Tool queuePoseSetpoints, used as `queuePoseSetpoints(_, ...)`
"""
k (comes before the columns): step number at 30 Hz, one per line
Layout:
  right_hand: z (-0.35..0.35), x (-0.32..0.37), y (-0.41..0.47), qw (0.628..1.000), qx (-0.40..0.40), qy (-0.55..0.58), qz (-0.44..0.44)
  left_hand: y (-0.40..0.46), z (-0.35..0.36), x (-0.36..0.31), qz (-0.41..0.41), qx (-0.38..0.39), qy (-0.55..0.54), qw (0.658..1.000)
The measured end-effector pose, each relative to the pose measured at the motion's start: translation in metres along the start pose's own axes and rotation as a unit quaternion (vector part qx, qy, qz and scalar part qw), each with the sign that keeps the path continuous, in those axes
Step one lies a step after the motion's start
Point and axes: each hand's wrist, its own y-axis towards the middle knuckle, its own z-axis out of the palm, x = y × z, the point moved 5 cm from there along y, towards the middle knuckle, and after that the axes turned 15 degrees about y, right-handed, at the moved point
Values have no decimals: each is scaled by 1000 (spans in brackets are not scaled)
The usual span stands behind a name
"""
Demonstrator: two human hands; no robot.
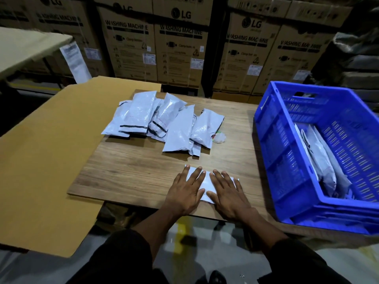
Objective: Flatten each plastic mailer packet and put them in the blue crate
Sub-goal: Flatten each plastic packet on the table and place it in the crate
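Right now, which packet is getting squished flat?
The white packet at the table's near edge, alone under both flat hands, left hand and right hand. The others sit in the pile or the blue crate.

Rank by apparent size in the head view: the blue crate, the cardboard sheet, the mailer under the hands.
1. cardboard sheet, though part of it lies nearer the camera
2. blue crate
3. mailer, mostly covered by the left hand and right hand

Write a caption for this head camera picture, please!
Both hands press a mailer packet flat beside the blue crate.
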Motion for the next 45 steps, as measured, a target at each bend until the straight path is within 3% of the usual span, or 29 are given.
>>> queuePoseSetpoints(7,-4,-4,5,998,59,7,12,-1,4,10,4,47,-14,999)
queuePoseSetpoints(17,-3,-6,-9,1000,6,-4,21,-9,3,12,-21,81,2,997)
queuePoseSetpoints(29,-19,-33,-28,997,58,-11,55,-9,-3,13,-37,103,-10,994)
queuePoseSetpoints(34,-19,5,-12,998,-19,-45,-27,3,-25,5,-47,-45,-91,994)
queuePoseSetpoints(37,1,29,-5,995,-26,-37,-84,9,-34,-11,-13,-21,-138,990)
queuePoseSetpoints(40,11,32,-8,995,-47,-26,-86,6,-25,-15,13,43,-99,994)
queuePoseSetpoints(45,12,30,-9,996,-41,-18,-79,-1,-10,-11,8,31,-100,994)
